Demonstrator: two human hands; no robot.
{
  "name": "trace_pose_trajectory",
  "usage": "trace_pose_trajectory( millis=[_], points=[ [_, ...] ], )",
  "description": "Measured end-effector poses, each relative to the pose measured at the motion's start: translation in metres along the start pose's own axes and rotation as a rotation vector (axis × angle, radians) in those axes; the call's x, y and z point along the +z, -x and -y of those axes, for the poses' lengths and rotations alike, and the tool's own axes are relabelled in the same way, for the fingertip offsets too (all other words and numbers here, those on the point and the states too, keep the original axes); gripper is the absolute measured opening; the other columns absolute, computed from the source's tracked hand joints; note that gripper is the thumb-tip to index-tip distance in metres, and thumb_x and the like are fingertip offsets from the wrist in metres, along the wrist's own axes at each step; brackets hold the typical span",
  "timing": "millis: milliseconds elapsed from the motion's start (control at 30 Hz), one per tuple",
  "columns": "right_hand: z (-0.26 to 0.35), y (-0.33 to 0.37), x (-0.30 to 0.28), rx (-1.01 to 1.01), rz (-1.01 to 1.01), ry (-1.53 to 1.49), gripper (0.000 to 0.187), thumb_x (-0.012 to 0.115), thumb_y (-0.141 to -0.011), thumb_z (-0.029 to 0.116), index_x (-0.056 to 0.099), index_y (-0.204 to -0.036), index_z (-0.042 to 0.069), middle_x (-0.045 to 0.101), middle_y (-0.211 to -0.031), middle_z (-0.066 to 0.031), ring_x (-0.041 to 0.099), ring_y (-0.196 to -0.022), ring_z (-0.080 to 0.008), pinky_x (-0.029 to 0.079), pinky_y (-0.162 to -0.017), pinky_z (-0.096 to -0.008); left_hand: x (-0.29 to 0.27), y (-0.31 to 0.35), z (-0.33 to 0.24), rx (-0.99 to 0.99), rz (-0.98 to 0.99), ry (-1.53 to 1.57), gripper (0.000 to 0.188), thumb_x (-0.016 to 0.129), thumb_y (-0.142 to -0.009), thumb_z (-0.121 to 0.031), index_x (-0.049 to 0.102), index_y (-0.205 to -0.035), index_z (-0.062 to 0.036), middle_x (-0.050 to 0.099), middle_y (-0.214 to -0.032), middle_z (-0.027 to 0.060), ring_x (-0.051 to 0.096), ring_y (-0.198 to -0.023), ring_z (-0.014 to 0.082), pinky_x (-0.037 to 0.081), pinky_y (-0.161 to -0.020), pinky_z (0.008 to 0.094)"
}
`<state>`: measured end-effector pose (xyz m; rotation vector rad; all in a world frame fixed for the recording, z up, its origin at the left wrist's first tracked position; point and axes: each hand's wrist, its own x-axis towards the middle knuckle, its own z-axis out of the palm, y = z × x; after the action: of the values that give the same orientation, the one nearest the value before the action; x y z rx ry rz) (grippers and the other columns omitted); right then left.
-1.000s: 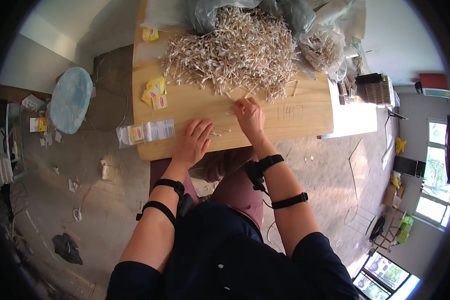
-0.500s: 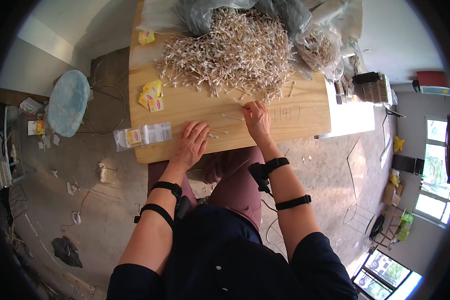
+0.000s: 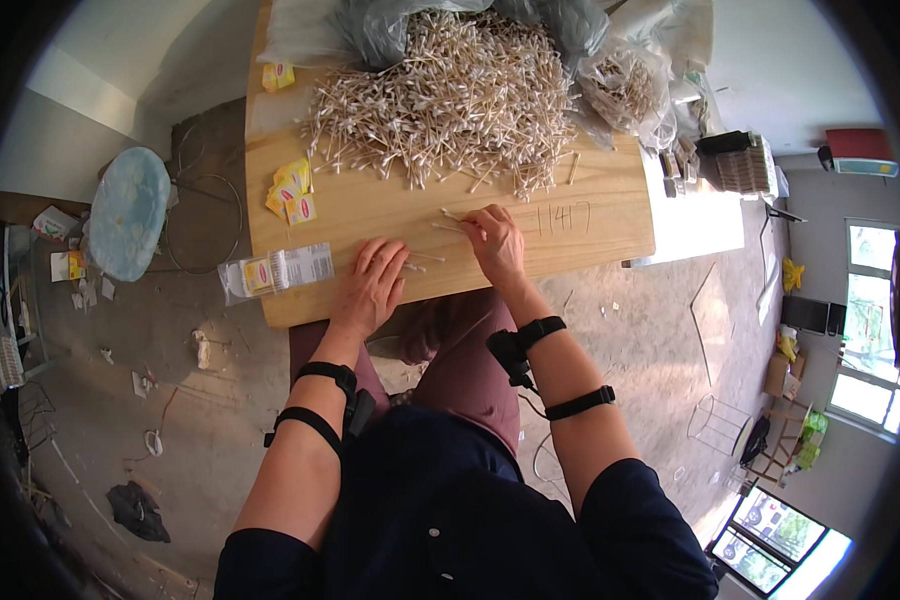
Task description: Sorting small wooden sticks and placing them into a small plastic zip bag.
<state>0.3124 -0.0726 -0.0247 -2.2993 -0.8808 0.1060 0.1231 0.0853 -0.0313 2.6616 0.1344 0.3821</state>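
Observation:
My left hand (image 3: pixel 372 285) rests palm down near the table's front edge, its fingers extended over the wood. A few cotton swabs (image 3: pixel 426 260) lie against its right side; whatever is under the palm is hidden. My right hand (image 3: pixel 497 245), farther right, pinches the ends of cotton swabs (image 3: pixel 452 217) between thumb and fingers, their white tips pointing left. Beyond both hands spreads a large heap of loose cotton swabs (image 3: pixel 440 105). Left of my left hand lies a clear plastic packet (image 3: pixel 305 264) with a row of swabs and a yellow label in it.
Yellow cards (image 3: pixel 292 190) lie at the table's left side, another yellow card (image 3: pixel 277 76) farther back. Grey plastic bags (image 3: pixel 370 35) and a clear bag of swabs (image 3: pixel 625 85) border the heap. A blue round stool (image 3: pixel 130 213) stands left of the wooden table (image 3: pixel 610 215).
My right hand has moved left, closer to my left hand, with the swabs in its fingers. My left hand stays nearly in place. The whole view has shifted slightly.

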Motion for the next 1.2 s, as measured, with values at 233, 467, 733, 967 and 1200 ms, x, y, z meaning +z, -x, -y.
trace_pose_trajectory(
  millis=[233,467,733,967,1200],
  points=[
    [0.014,0.02,0.021,-0.104,-0.048,-0.04,0.009,0.069,-0.077,0.011,0.069,-0.086,0.01,0.063,-0.09,-0.0089,0.059,-0.09,-0.0312,0.051,-0.075,-0.0416,0.004,-0.004,-0.001,0.004,0.015,0.067,0.056,0.063,-0.084,-0.012,0.049,-0.137,-0.0046,0.045,-0.143,0.0086,0.037,-0.136,0.0302,0.028,-0.117,0.0472],
    [0.033,-0.019,0.026,0.43,-0.263,-0.029,0.023,0.07,-0.083,0.028,0.065,-0.095,0.009,0.063,-0.099,-0.0137,0.062,-0.091,-0.0371,0.049,-0.079,-0.0472,0.003,-0.002,0.003,0.064,0.069,-0.094,0.059,0.06,-0.088,-0.014,0.044,-0.144,-0.0069,0.04,-0.151,0.007,0.031,-0.143,0.0282,0.023,-0.12,0.0469],
    [-0.016,-0.038,0.016,0.306,-0.112,0.057,0.014,0.069,-0.082,0.019,0.064,-0.088,0.008,0.062,-0.092,-0.0128,0.062,-0.086,-0.0355,0.05,-0.073,-0.0467,0.003,-0.004,0.001,0.063,0.069,-0.11,0.049,0.058,-0.091,-0.018,0.05,-0.139,-0.0068,0.044,-0.148,0.0043,0.034,-0.141,0.0248,0.022,-0.121,0.0454],
    [0.024,0.012,0.02,0.186,-0.067,-0.043,0.006,0.065,-0.084,0.014,0.066,-0.086,0.009,0.062,-0.09,-0.0108,0.065,-0.08,-0.0336,0.051,-0.069,-0.0433,0.003,-0.005,0.001,0.051,0.084,-0.12,0.049,0.057,-0.091,-0.019,0.05,-0.139,-0.0071,0.044,-0.149,0.0037,0.034,-0.141,0.0242,0.022,-0.12,0.0445],
    [0.017,0.014,0.017,-0.018,0.092,-0.11,0.011,0.067,-0.085,0.021,0.069,-0.088,0.01,0.063,-0.093,-0.0087,0.065,-0.081,-0.0328,0.052,-0.07,-0.0429,0.004,-0.005,0.0,0.046,0.084,-0.073,0.052,0.055,-0.092,-0.016,0.046,-0.142,-0.0062,0.04,-0.152,0.0057,0.031,-0.144,0.0267,0.02,-0.121,0.0463]
  ],
)
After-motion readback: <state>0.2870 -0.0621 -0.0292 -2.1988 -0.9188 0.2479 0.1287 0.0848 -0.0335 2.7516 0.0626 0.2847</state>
